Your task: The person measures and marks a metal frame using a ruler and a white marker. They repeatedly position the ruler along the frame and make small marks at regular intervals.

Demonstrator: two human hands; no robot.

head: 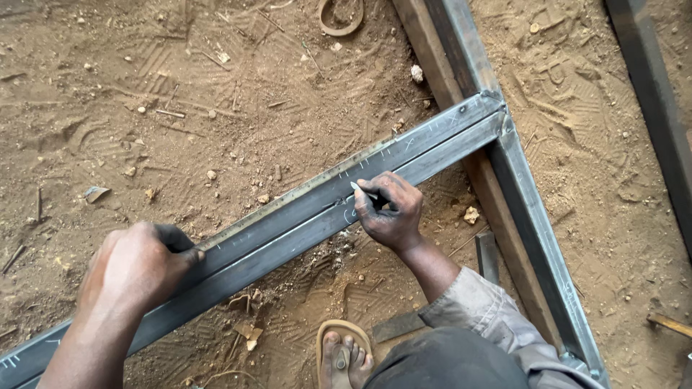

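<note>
While the left hand (133,270) presses down on the near-left stretch of a long steel bar (288,230), the right hand (389,209) rests on the same bar further along, toward the far right. Its grip is pinched together on a small pale piece of chalk (358,189), whose tip touches the bar's upper face just beside a row of short white tick marks. The left hand's grip is curled over the bar's far edge, thumb on top, holding it steady; it holds nothing else.

Lying slantwise, the bar has its long axis running from the near-left corner up to the far right, where it meets a second steel bar (537,230) at a corner joint (494,108). A thin ruler-like strip (310,189) lies along the bar's far edge, between the two hands. Of the two, the right hand is nearer the joint and the marks; the left is well apart from them.

Everything lies on a dirt floor (180,108), reddish-brown, covered in shoe prints, pebbles and bits of scrap. A sandalled foot (344,354) stands near the bar's near side, beside a grey sleeve (483,310). A loop of strap (340,16) lies at the far edge, and a dark beam (652,94) crosses the far-right corner.
</note>
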